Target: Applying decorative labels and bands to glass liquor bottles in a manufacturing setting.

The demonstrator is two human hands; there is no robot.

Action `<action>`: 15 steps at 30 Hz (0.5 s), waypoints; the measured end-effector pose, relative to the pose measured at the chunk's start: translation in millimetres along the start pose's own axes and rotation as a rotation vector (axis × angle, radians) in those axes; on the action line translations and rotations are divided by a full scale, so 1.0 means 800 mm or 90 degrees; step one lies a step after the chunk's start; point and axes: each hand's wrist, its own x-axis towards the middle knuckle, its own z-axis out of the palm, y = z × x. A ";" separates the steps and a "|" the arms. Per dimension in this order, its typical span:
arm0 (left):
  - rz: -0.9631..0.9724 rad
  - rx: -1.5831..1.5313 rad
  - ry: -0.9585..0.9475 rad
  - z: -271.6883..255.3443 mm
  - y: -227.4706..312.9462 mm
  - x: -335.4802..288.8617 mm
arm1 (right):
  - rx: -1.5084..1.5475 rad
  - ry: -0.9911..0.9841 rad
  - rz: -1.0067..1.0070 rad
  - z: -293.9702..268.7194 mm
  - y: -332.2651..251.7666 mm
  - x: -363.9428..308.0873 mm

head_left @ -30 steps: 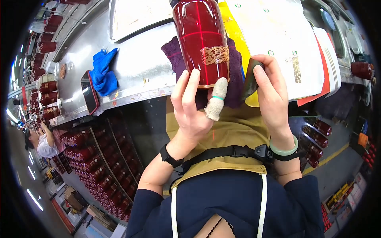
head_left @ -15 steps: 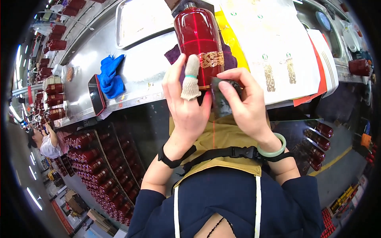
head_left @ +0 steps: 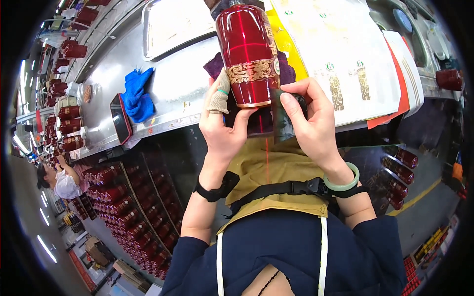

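Note:
A glossy dark red bottle (head_left: pixel 247 42) with a gold patterned band lies on a purple cloth (head_left: pixel 216 65), its neck pointing away from me. My left hand (head_left: pixel 220 113) grips the bottle's lower left side, thumb near the base; some fingertips are hidden behind the glass. One of its fingers wears a knitted off-white cover (head_left: pixel 218 96) with a green ring. Pinched between thumb and fingers, a dark flat scraper-like piece (head_left: pixel 282 118) is in my right hand (head_left: pixel 313 118). Its edge is at the bottle's lower right side; whether it touches cannot be made out.
White sheets with gold decals (head_left: pixel 340 59) lie at right, over yellow and red sheets. Left on the metal bench are a blue cloth (head_left: pixel 137 96), a phone (head_left: pixel 120 118) and a metal tray (head_left: pixel 173 27). Racked red bottles (head_left: pixel 123 212) stand below; a person (head_left: pixel 64 182) works far left.
The bottle has turned, so its gold band shows further left and a gold-marked panel appears on its right side. My left hand has shifted left, from the front to the bottle's side.

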 end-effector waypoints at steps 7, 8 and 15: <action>0.047 0.123 -0.029 0.000 0.030 0.020 | -0.029 0.006 -0.026 0.009 -0.004 -0.004; 0.093 0.142 -0.025 0.002 0.030 0.025 | -0.030 0.007 -0.025 0.009 -0.003 -0.004; 0.076 0.023 0.002 0.003 0.001 0.013 | -0.010 0.010 0.003 -0.002 0.005 -0.003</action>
